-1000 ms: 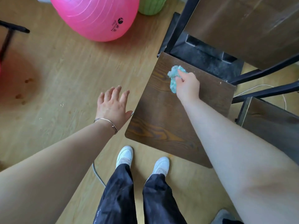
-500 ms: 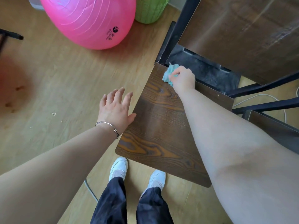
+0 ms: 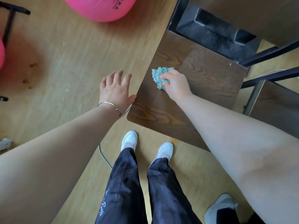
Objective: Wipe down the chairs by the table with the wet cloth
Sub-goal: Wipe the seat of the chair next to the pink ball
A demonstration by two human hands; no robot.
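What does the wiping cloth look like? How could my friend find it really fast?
Look for the big dark brown wooden chair seat standing on the tan floor. On the seat, close to the edge beside the bare floor, the person's right hand grips the cloth against the wood. It is the only fluffy, crumpled, light blue-green thing there, while everything around it is flat and brown.
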